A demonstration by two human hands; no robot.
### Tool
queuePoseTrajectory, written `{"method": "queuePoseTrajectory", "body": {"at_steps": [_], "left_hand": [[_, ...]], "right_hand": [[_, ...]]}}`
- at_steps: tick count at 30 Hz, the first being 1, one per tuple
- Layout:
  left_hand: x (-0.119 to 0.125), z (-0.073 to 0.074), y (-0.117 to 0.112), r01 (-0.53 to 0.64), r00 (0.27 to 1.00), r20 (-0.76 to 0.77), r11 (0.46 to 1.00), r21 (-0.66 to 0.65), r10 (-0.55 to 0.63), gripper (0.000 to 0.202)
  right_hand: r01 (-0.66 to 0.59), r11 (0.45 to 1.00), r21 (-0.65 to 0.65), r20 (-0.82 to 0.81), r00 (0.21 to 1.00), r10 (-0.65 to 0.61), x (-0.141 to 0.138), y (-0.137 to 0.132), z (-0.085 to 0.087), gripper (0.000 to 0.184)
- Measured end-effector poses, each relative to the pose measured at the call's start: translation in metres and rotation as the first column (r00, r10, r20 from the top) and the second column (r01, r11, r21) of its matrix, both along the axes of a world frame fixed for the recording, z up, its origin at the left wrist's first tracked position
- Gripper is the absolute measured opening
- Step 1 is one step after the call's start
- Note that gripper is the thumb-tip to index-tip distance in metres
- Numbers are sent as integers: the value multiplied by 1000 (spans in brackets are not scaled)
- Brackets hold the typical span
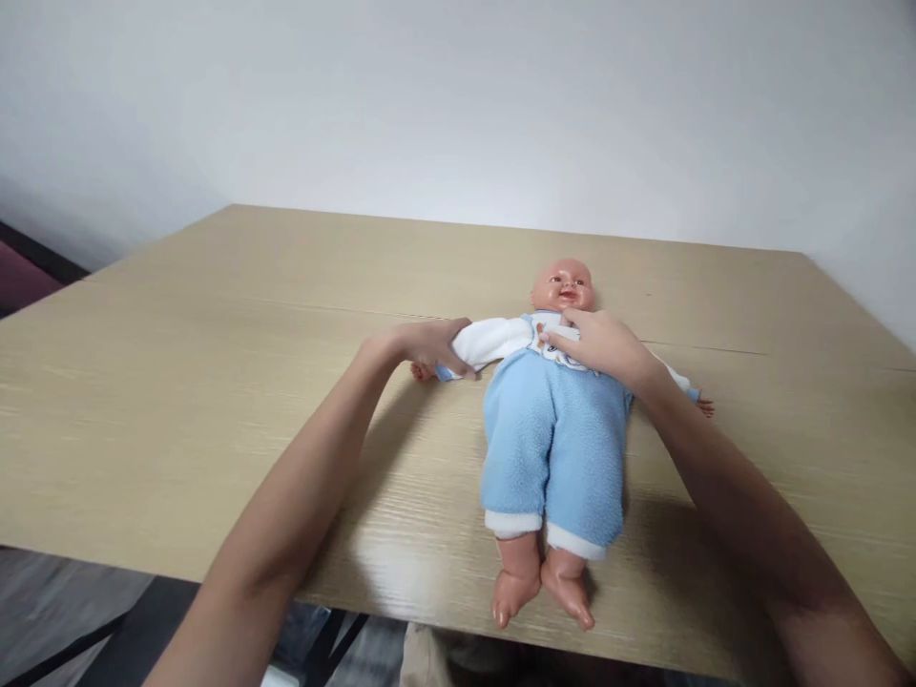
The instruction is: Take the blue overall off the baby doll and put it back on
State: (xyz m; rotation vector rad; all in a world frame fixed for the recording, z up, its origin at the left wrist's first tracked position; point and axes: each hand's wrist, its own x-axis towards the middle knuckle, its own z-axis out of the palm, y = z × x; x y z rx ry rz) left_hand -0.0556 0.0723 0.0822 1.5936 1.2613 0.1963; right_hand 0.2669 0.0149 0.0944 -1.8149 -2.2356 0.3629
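A baby doll lies on its back on a light wooden table, head away from me, feet near the front edge. It wears a light blue fleece suit with white sleeves and cuffs. My left hand is closed around the end of the doll's outstretched white sleeve on the left side. My right hand rests on the doll's chest just below the chin, fingers curled and pressing on the bib area. The doll's other arm sticks out to the right from under my right forearm.
A plain white wall rises behind the table. Beyond the table's left edge are a dark skirting strip and a reddish surface. Dark frame parts and floor show below the front edge.
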Motion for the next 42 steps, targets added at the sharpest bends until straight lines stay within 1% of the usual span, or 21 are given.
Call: {"method": "queuePoseTrajectory", "body": {"at_steps": [1,3,4,7,10,12,14,16,17,19,21,23,25,26,28,30,32,36,38,40,42], "left_hand": [[-4,2,-4,20,997,-68,1000,-7,-21,80],[-11,4,-10,79,975,-211,996,38,-69,94],[-14,5,-12,81,973,-223,994,73,-63,97],[-22,4,-13,66,975,-221,989,131,-35,94],[-28,6,-12,132,962,-255,981,144,-92,99],[-29,12,-15,199,948,-292,951,236,-126,104],[-24,23,-21,252,943,-302,890,379,-139,107],[-10,35,-32,286,952,-250,814,506,-179,102],[1,40,-39,289,957,-193,776,561,-217,94],[31,47,-52,277,948,-74,681,678,-311,74],[68,47,-62,294,908,-25,591,751,-419,59],[109,42,-65,335,877,-70,499,799,-476,53],[148,34,-62,391,870,-181,418,820,-459,49],[165,30,-58,424,869,-240,398,814,-433,45],[190,24,-50,485,861,-351,391,782,-368,39],[205,18,-43,523,850,-424,404,750,-314,33],[209,12,-40,524,851,-438,406,749,-290,26],[203,0,-41,420,893,-305,366,831,-331,24],[199,-5,-43,372,892,-226,351,859,-391,22],[197,-9,-45,348,877,-175,338,874,-448,20],[195,-12,-47,325,867,-142,327,887,-478,19]], "right_hand": [[4,1000,4,2,1000,-4,0,0,-1,47],[15,1000,1,4,1000,-15,-2,0,-2,48],[24,1000,1,1,1000,-24,-2,0,-2,48],[61,998,11,-27,998,-60,-3,-4,2,49],[100,995,28,-53,994,-99,8,-16,8,45],[93,992,82,-86,993,-86,25,-28,6,40],[65,980,190,-121,992,-43,50,-45,-3,37],[67,949,308,-95,995,-39,81,-65,-19,41],[72,941,330,-65,996,-53,98,-75,-28,46],[91,936,339,-43,996,-81,129,-96,-46,53],[119,938,324,-49,993,-109,155,-115,-61,61],[127,946,298,-74,991,-109,172,-128,-72,65],[124,953,277,-101,990,-100,179,-136,-79,65],[123,954,273,-115,989,-94,180,-138,-82,63],[130,950,284,-149,985,-90,179,-137,-88,60],[155,938,311,-177,979,-103,176,-135,-91,55],[183,924,336,-200,972,-119,173,-132,-91,49],[208,929,306,-316,943,-107,165,-129,-83,35],[271,923,275,-417,898,-139,159,-125,-77,33],[349,905,243,-550,818,-168,151,-116,-70,38],[366,904,222,-696,709,-116,140,-102,-64,45]]}}
